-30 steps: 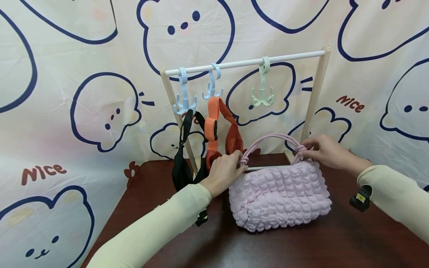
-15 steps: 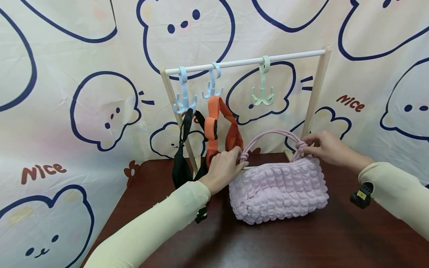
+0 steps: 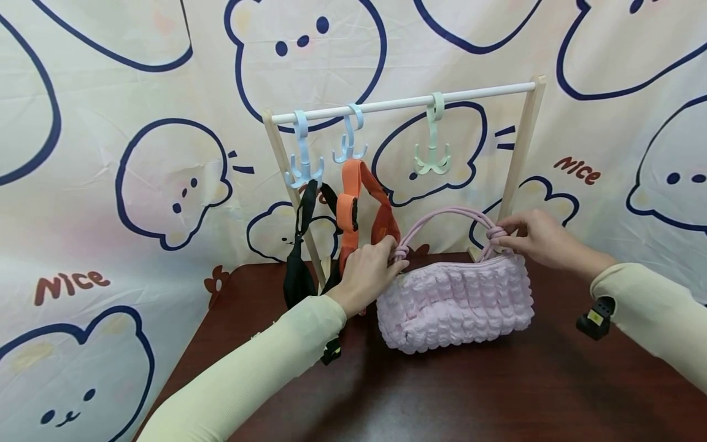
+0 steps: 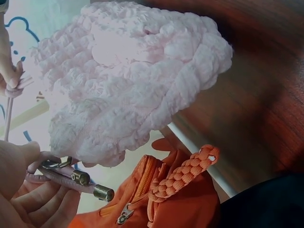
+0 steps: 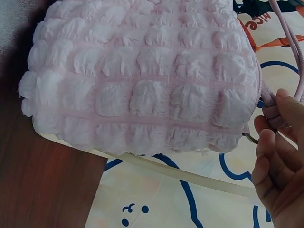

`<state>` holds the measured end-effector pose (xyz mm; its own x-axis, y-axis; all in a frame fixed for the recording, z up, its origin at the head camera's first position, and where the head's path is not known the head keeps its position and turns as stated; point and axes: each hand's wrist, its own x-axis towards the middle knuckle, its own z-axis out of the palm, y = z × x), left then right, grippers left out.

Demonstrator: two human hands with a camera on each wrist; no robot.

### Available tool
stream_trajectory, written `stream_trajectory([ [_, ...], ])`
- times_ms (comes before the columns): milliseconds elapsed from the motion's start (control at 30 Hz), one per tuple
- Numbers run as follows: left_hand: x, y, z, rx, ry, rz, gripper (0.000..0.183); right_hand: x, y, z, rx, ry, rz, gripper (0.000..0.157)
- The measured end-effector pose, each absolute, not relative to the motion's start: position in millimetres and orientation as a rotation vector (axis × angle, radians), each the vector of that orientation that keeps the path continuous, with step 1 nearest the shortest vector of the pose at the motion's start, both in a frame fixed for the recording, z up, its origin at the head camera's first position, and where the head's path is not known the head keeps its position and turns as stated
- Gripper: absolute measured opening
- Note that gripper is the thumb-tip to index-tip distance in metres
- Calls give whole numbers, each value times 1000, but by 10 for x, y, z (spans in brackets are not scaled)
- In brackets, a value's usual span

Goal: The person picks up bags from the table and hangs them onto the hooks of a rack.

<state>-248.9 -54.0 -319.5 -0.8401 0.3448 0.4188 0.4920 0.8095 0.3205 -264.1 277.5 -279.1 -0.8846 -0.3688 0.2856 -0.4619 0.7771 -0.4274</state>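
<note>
A pink puffy handbag (image 3: pixel 458 301) hangs between my two hands in the head view, its thin double handle (image 3: pixel 450 212) arching upward. My left hand (image 3: pixel 369 270) pinches the knotted left end of that handle; metal-tipped cord ends (image 4: pixel 80 177) poke out by its fingers in the left wrist view. At the other end, the knot (image 3: pixel 495 233) is pinched between thumb and fingers of my right hand (image 3: pixel 538 238). The right wrist view shows the bag's quilted side and zip edge close to this hand (image 5: pixel 285 156).
Behind the handbag stands a rack with a white rail (image 3: pixel 486 93). Two blue hooks (image 3: pixel 304 166) and a green hook (image 3: pixel 433 156) hang from it. A black bag (image 3: pixel 298 282) and an orange bag (image 3: pixel 350 212) hang at the left, the orange one close beside my left hand.
The handbag has risen over the dark tabletop, its lower edge moving up and slightly away from me. My right hand has gone up a little; the left has risen slightly.
</note>
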Motion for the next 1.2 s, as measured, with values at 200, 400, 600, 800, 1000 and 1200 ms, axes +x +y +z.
stream_trajectory([
  [200,-2496,-548,-3164,-624,-2647,-628,28,-2638,2773,-2769,641,-2759,748,24],
  [400,-2500,-545,-3134,-616,-2624,-632,27,-2629,2774,-2748,634,-2727,748,25],
  [600,-2496,-550,-3090,-590,-2597,-574,27,-2622,2773,-2727,652,-2682,750,22],
  [800,-2494,-562,-3037,-577,-2575,-529,28,-2608,2764,-2706,623,-2673,753,26],
  [1000,-2505,-562,-3003,-580,-2571,-532,29,-2606,2772,-2705,576,-2680,767,30],
  [1200,-2513,-565,-2945,-568,-2552,-539,28,-2613,2764,-2672,538,-2660,764,30],
])
